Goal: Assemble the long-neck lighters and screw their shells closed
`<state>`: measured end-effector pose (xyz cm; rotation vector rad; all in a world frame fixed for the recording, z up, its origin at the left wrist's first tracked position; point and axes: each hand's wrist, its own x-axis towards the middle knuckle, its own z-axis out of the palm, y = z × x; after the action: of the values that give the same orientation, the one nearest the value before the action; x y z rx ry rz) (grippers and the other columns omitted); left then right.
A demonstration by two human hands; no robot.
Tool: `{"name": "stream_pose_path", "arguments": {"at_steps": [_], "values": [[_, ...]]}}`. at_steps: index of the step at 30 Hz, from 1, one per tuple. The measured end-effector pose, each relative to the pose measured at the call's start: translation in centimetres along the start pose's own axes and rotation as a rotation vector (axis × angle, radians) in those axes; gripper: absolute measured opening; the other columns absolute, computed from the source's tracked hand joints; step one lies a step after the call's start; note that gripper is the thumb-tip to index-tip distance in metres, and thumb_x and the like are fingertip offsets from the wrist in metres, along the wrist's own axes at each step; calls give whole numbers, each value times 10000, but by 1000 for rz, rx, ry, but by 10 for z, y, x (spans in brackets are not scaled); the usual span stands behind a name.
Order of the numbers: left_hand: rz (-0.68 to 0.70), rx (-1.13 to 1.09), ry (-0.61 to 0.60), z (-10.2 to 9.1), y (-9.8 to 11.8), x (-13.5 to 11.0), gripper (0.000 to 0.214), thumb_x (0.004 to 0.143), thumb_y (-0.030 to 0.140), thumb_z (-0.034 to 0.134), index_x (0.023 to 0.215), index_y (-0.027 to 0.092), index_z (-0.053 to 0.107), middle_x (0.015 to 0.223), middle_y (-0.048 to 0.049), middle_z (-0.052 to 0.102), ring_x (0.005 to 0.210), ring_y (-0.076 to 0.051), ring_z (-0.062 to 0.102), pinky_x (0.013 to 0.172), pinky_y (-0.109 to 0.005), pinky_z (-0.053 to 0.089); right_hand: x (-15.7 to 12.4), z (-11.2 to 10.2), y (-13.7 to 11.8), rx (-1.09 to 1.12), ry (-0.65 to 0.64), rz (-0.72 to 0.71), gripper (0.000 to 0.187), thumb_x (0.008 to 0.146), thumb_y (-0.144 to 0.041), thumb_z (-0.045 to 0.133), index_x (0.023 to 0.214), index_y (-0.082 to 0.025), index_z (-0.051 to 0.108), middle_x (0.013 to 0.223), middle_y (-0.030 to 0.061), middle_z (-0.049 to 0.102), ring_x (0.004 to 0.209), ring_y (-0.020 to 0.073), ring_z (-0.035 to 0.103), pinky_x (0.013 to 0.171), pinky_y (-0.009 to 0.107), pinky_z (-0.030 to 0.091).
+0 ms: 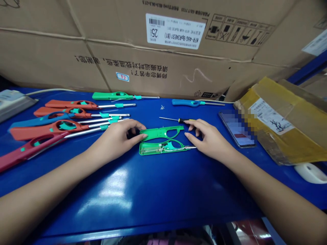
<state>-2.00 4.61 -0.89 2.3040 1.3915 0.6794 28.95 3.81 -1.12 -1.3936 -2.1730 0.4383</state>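
My left hand (pixel 121 136) pinches the left end of an empty green lighter casing half (pixel 156 134) between thumb and fingers. Just below it lies the other green lighter half (pixel 150 149), with the trigger, wires and metal tube showing inside. My right hand (pixel 208 139) hovers by the right ends of both halves, thumb and fingers apart and nothing visible between them. Its fingers are beside a black and yellow screwdriver (pixel 182 120); whether they touch its handle I cannot tell. Several tiny pale pieces (pixel 162 107), perhaps screws, lie behind the screwdriver.
On the left lie several assembled lighters, including an orange lighter (pixel 51 128) and a red lighter (pixel 33 148). A green lighter (pixel 109 96) and a blue lighter (pixel 186 102) lie at the back, before a large carton (pixel 122 47). At right are a phone (pixel 231 127) and a taped box (pixel 293 136).
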Motion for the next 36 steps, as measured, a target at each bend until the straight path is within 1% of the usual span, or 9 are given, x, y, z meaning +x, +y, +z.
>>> {"name": "stream_pose_path", "arguments": {"at_steps": [2,6,11,15,19,23,27,32,36], "values": [[-16,-65,7,0,1,-1,335,907,512,630,1006,201,707,795,-31,698,678,-181,637,632,-319,531,1,0,0,25,2,2,371,907,-295,643,1256,-172,676,973,66,689,695,160,583,655,323,510],[103,-89,86,-2,9,-5,225,947,374,620,1037,189,711,950,-51,721,760,-160,666,716,-305,556,1,-1,-5,99,2,4,199,915,-270,636,1016,-171,777,803,43,728,658,166,620,626,317,502],[247,12,180,-8,20,-8,223,955,305,620,1089,178,747,1009,-60,714,894,-173,676,823,-301,544,-2,-8,-13,133,140,-111,114,910,-234,677,926,-220,789,926,43,791,824,208,717,741,348,556],[227,-97,59,-8,23,-9,302,957,372,631,1162,177,738,1081,-58,747,955,-185,697,856,-282,540,-5,-20,-17,43,287,-389,135,908,-146,674,964,-226,767,868,45,784,839,207,733,769,352,559],[235,-223,-80,-7,23,-12,354,992,362,588,1304,220,678,1153,-38,751,986,-175,701,855,-255,531,-8,-30,-17,-119,303,-597,228,910,-73,636,1059,-223,722,885,69,770,797,206,724,745,375,536],[202,-264,-74,-8,27,-12,311,998,345,581,1260,230,703,1042,-23,743,881,-151,682,765,-235,522,-9,-33,-17,-180,238,-620,241,923,-79,619,1107,-216,690,922,77,758,820,208,714,744,378,531],[217,-192,-35,-10,27,-11,289,975,321,620,1218,190,704,1054,-41,718,889,-148,663,777,-236,524,-10,-31,-19,-119,158,-491,193,915,-130,663,1088,-200,709,974,77,752,927,215,710,801,351,542],[358,-87,-69,-8,23,-12,319,962,302,648,1252,175,676,1115,-66,711,944,-166,676,829,-258,541,-9,-33,-19,35,-114,-344,138,922,-203,685,1050,-176,728,945,59,742,786,168,673,726,312,524],[448,23,-93,-7,23,-12,280,971,305,629,1213,180,695,1086,-80,729,958,-207,667,855,-336,535,-8,-33,-15,5,-251,-308,96,942,-224,667,993,-169,727,938,59,724,856,183,669,792,325,514]]}}
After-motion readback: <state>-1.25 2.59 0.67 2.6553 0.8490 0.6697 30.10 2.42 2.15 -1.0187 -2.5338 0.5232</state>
